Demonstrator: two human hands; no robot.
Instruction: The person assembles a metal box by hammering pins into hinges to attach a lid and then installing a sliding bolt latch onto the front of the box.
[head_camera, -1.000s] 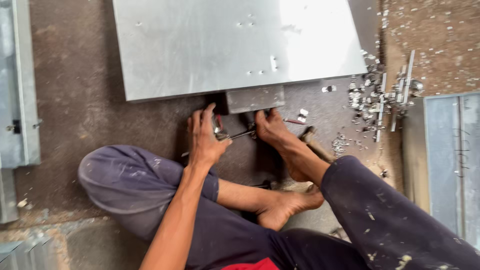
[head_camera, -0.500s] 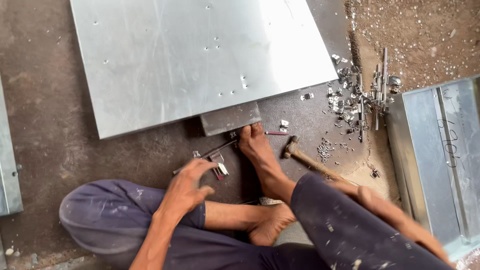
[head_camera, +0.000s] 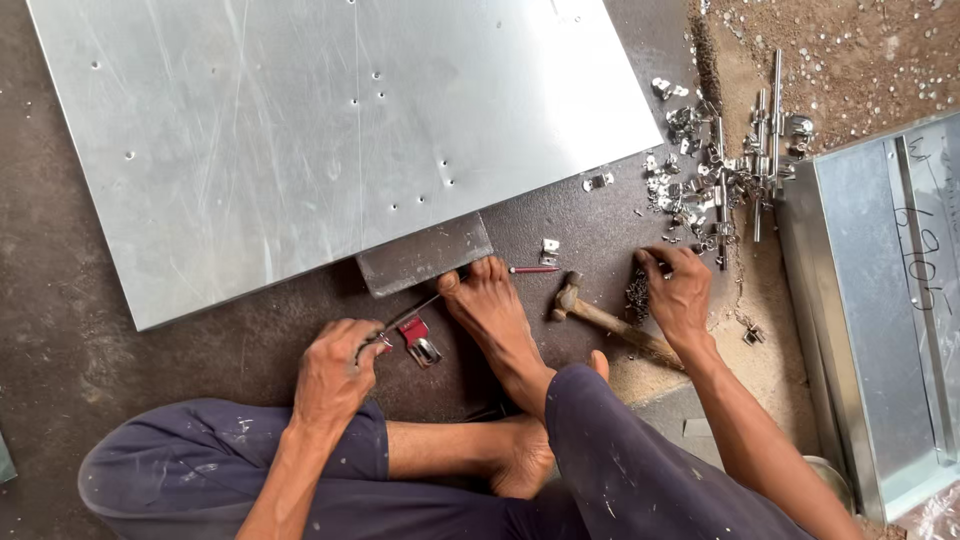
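I sit on the floor with my foot (head_camera: 495, 315) pressed against a dark metal block (head_camera: 425, 255) under the edge of a large shiny metal sheet (head_camera: 330, 130). My left hand (head_camera: 335, 365) grips a thin metal rod-like tool (head_camera: 405, 315) beside a small red-handled clip (head_camera: 420, 340). My right hand (head_camera: 680, 295) reaches into a small pile of tiny dark fasteners (head_camera: 637, 293), fingers pinched there. A wooden-handled hammer (head_camera: 600, 315) lies on the floor between my foot and my right hand.
A heap of shiny metal brackets and rods (head_camera: 725, 150) lies at the upper right on sandy ground. A metal tray-like panel (head_camera: 880, 300) stands at the right edge. A red pencil (head_camera: 535, 269) and a small bracket (head_camera: 549, 247) lie near the sheet's edge.
My right hand came into view and reached out to the fastener pile by the hammer. My left hand slid back from the block, still on the thin tool. The view shifted right.
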